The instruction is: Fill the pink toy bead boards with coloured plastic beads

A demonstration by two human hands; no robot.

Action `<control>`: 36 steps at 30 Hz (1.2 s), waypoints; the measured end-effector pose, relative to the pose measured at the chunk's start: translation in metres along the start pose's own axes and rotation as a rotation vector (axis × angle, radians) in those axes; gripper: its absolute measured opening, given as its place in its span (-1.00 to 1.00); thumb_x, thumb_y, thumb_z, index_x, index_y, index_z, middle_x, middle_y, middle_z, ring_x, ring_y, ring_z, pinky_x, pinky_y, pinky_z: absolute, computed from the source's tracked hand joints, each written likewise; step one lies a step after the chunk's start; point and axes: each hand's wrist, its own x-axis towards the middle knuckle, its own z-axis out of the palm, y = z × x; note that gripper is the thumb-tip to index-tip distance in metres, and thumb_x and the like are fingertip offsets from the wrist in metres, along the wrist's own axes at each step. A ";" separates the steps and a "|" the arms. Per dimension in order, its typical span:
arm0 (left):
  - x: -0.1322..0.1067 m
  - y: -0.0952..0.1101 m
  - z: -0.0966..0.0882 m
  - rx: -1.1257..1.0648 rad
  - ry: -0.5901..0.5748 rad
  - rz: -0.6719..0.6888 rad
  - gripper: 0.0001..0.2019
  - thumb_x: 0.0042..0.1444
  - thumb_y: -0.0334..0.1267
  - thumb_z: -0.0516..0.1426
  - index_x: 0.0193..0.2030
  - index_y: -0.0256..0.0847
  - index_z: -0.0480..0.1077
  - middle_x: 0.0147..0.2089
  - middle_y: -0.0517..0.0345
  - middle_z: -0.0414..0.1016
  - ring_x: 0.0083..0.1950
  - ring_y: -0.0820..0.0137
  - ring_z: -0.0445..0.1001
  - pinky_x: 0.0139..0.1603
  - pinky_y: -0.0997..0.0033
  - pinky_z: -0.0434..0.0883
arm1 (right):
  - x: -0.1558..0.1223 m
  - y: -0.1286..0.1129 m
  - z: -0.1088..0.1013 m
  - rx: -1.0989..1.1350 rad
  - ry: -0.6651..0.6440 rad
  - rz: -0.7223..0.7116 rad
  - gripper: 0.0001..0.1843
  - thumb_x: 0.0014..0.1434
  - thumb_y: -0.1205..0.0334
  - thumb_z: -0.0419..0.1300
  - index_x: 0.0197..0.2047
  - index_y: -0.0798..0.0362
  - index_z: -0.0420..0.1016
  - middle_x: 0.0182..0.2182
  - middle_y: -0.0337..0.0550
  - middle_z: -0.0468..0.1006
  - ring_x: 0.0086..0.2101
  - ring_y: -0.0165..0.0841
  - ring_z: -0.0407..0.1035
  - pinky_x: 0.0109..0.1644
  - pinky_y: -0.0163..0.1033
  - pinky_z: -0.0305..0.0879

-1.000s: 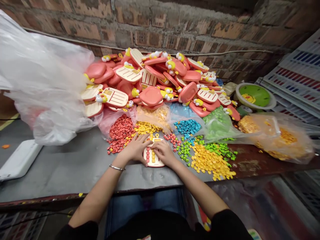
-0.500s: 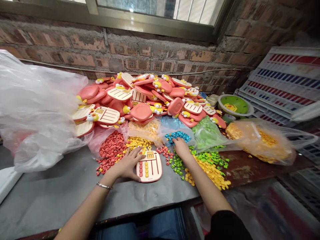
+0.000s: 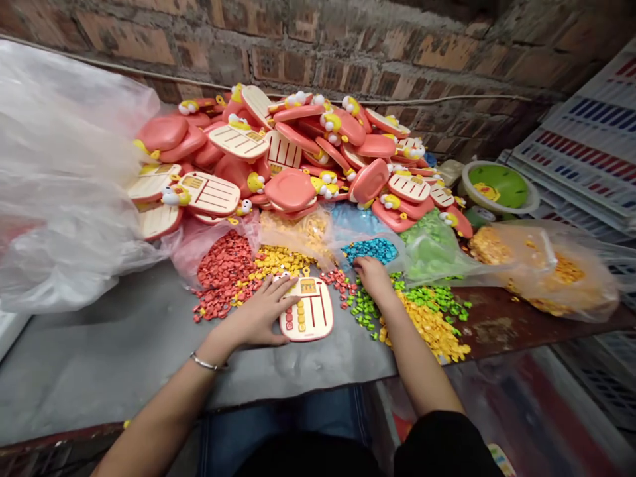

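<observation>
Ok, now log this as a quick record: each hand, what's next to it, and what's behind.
left hand: left hand, flat on a cream-and-pink toy board
right hand: right hand, at the edge of blue beads
nearby: green beads, red beads
behind: heap of pink toy cases, brick wall

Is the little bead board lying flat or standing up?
Flat: the cream bead board with the pink edge lies face-up on the grey tabletop, and the left hand rests against its side.
</observation>
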 end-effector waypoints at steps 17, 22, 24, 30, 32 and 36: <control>0.002 -0.006 0.000 -0.004 0.051 0.022 -0.25 -0.03 0.10 0.32 0.28 -0.10 0.30 0.49 -0.13 -0.03 0.48 -0.09 -0.08 0.42 -0.17 0.01 | -0.021 -0.062 -0.027 0.616 0.090 -0.471 -0.80 0.29 0.29 0.13 -0.13 0.00 0.59 -0.19 -0.07 0.57 -0.15 -0.26 0.48 -0.06 -0.14 0.42; 0.001 -0.006 0.000 -0.024 0.072 -0.016 -0.25 -0.10 0.07 0.36 0.24 -0.10 0.35 0.50 -0.18 -0.10 0.48 -0.14 -0.11 0.40 -0.16 0.06 | -0.017 -0.069 -0.005 0.586 -0.015 -0.478 -0.89 0.24 0.35 0.18 -0.22 0.04 0.55 -0.26 -0.08 0.59 -0.21 -0.25 0.48 -0.10 -0.16 0.39; 0.001 -0.006 0.001 -0.024 0.069 -0.020 -0.24 -0.11 0.07 0.37 0.24 -0.09 0.35 0.49 -0.18 -0.11 0.48 -0.15 -0.12 0.39 -0.17 0.07 | -0.016 -0.071 0.001 0.596 -0.014 -0.485 -0.88 0.24 0.38 0.17 -0.26 0.05 0.53 -0.26 -0.08 0.57 -0.21 -0.25 0.47 -0.09 -0.16 0.38; 0.002 -0.009 0.006 -0.010 0.078 -0.028 -0.19 -0.17 0.08 0.39 0.25 -0.06 0.34 0.49 -0.18 -0.11 0.47 -0.21 -0.13 0.39 -0.20 0.04 | -0.018 -0.072 0.006 0.610 0.025 -0.448 -0.89 0.22 0.38 0.20 -0.33 0.05 0.52 -0.29 -0.08 0.57 -0.19 -0.24 0.45 -0.07 -0.13 0.36; 0.002 -0.009 0.007 -0.006 0.078 -0.041 -0.19 -0.17 0.08 0.39 0.26 -0.06 0.34 0.49 -0.17 -0.10 0.47 -0.22 -0.13 0.39 -0.20 0.04 | -0.023 -0.070 0.004 0.600 -0.032 -0.439 -0.94 0.19 0.36 0.24 -0.31 0.04 0.55 -0.32 -0.10 0.59 -0.21 -0.23 0.45 -0.08 -0.13 0.35; 0.002 -0.007 0.007 -0.001 0.089 -0.057 -0.17 -0.21 0.05 0.39 0.26 -0.09 0.33 0.49 -0.16 -0.08 0.46 -0.22 -0.09 0.40 -0.17 0.05 | -0.033 -0.069 0.003 0.723 -0.145 -0.361 -0.79 0.18 0.28 0.25 -0.09 0.04 0.56 -0.23 -0.08 0.61 -0.28 -0.29 0.47 -0.20 -0.20 0.38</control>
